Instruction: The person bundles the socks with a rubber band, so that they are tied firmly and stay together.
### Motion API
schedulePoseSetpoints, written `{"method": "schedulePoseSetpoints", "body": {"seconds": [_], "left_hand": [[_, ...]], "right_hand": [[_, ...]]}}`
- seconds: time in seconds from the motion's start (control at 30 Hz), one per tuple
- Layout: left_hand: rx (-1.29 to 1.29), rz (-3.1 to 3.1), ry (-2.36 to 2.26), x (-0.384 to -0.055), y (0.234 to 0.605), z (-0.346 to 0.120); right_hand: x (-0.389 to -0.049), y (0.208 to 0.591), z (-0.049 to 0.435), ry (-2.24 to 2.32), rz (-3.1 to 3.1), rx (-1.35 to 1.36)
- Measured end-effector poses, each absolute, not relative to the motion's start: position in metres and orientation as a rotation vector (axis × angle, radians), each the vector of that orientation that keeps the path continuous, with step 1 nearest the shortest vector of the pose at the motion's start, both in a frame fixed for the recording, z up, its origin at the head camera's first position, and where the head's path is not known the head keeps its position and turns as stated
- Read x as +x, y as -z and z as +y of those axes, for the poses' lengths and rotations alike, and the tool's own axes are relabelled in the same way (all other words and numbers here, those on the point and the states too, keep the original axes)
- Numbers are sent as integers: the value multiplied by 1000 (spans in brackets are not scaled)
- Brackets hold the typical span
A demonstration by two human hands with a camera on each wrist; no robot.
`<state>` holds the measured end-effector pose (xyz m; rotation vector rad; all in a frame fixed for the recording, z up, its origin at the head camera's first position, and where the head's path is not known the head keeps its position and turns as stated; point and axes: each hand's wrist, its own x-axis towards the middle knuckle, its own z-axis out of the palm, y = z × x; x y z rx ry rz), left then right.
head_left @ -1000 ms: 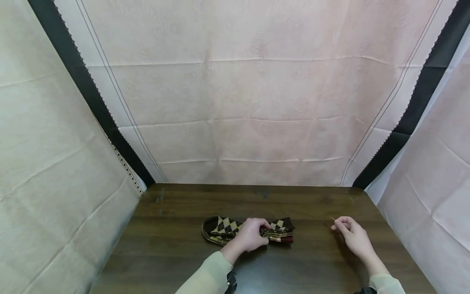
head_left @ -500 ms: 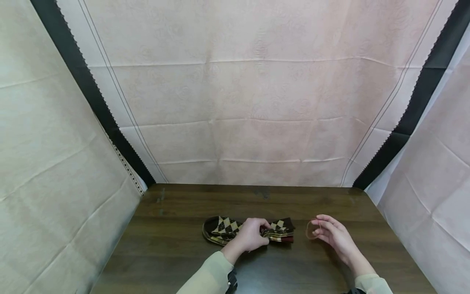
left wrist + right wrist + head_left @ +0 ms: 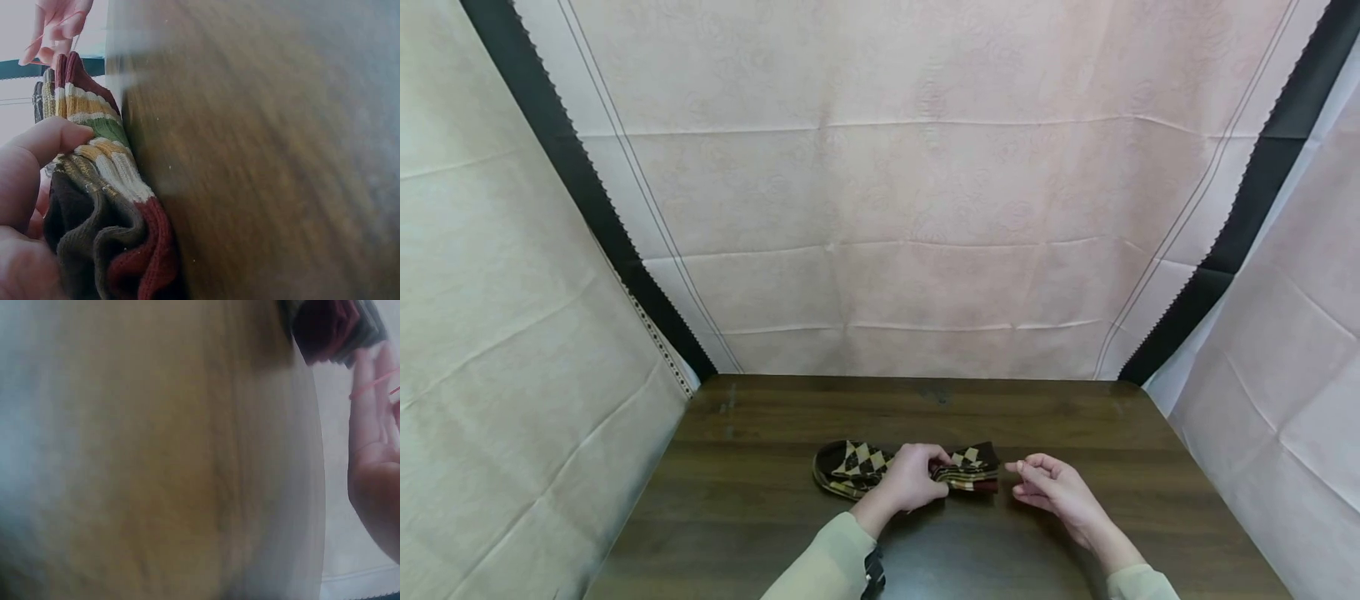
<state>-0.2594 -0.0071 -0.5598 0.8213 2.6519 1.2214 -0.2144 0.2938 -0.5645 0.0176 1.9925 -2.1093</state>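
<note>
A bundle of socks lies crosswise on the wooden table, one with a black-and-cream diamond pattern. Striped ribbed cuffs in maroon, white, yellow and green show in the left wrist view. My left hand grips the bundle around its middle, thumb on the near side and fingers over the far side. Just past the cuff end, my right hand holds a thin reddish rubber band. The band runs across the fingers, which point toward the cuffs.
The brown wooden table runs back to a pale fabric wall. More pale fabric rises on the left, and another panel on the right. Dark strips edge the back corners.
My right hand has moved left across the table with the rubber band to the sock cuffs, its fingers spreading within the band. The left hand and the socks have stayed in place.
</note>
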Motion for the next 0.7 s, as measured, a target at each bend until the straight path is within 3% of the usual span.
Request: {"method": "schedulePoseSetpoints", "body": {"seconds": [0.7], "left_hand": [[782, 2568, -1283, -263, 561, -13]], "right_hand": [[-226, 558, 245, 1783, 2360, -99]]}}
